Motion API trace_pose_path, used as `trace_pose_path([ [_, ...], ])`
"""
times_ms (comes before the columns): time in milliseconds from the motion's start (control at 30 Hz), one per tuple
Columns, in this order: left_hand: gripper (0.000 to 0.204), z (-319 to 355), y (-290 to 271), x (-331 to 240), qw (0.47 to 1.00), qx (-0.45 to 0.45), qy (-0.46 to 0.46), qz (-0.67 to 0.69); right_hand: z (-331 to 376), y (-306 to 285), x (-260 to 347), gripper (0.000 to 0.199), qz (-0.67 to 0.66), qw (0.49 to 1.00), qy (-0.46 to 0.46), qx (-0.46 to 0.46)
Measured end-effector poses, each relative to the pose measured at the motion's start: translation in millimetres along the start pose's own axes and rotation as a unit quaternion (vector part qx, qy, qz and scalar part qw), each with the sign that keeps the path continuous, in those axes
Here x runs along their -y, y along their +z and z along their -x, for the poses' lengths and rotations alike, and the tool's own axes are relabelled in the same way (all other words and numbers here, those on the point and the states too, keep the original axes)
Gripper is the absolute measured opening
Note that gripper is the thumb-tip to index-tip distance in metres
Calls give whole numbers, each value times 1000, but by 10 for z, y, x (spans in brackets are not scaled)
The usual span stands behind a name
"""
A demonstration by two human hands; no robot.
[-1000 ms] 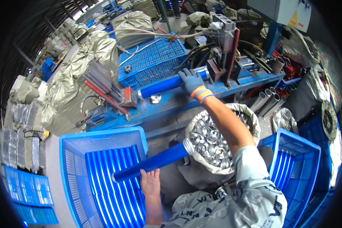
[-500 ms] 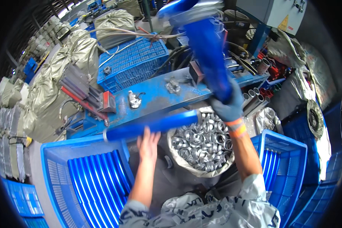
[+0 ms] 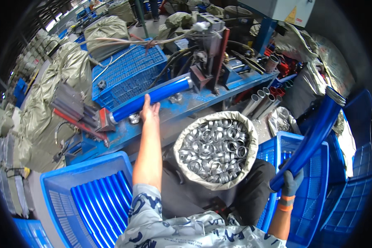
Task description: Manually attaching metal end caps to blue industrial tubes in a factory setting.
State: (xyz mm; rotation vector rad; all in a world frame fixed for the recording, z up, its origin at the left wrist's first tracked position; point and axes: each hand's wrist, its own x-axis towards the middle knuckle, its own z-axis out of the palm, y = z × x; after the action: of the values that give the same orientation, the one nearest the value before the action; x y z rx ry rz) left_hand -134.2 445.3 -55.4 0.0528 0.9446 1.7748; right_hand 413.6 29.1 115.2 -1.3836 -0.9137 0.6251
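Note:
My bare left hand (image 3: 149,111) is at the near side of a shiny blue tube (image 3: 161,91) above the blue bench (image 3: 202,96), its fingers against the tube's middle. One tube end meets the red-and-grey metal block (image 3: 105,120) on the left; the other, with a silver rim, reaches the upright machine fixture (image 3: 200,76). My right hand (image 3: 292,182), in a dark glove with an orange wristband, grips a second blue tube (image 3: 310,134) near its lower end. That tube slants up and away, with a threaded metal ring (image 3: 336,96) on its far end, over the right blue crate (image 3: 324,165).
Between my knees stands a pale sack (image 3: 180,144) full of metal rings (image 3: 217,144). The left blue crate (image 3: 49,182) holds a row of blue tubes (image 3: 99,202). Bare metal tubes (image 3: 258,103) lean beyond the sack. Hoses (image 3: 124,40) cross above an upturned blue crate (image 3: 128,74) behind the bench.
My right hand has swung its tube from above the bench down to the right crate. My left hand has carried the other tube forward from above the left crate to the bench fixture.

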Motion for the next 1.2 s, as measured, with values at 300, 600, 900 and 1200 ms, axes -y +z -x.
trace_pose_path([
  [300,23,-253,-225,352,985,160,-34,-60,1012,-1494,527,84,95,981,7,-169],
  [600,63,1250,-1526,918,944,228,-50,-234,2928,-4393,-859,68,234,915,182,-273],
  [900,46,2807,-2549,302,804,160,227,-526,3146,-4648,-2163,110,332,852,359,-184],
  [1200,34,4136,-2466,739,654,199,303,-664,1426,-3904,-3123,88,346,903,255,16],
])
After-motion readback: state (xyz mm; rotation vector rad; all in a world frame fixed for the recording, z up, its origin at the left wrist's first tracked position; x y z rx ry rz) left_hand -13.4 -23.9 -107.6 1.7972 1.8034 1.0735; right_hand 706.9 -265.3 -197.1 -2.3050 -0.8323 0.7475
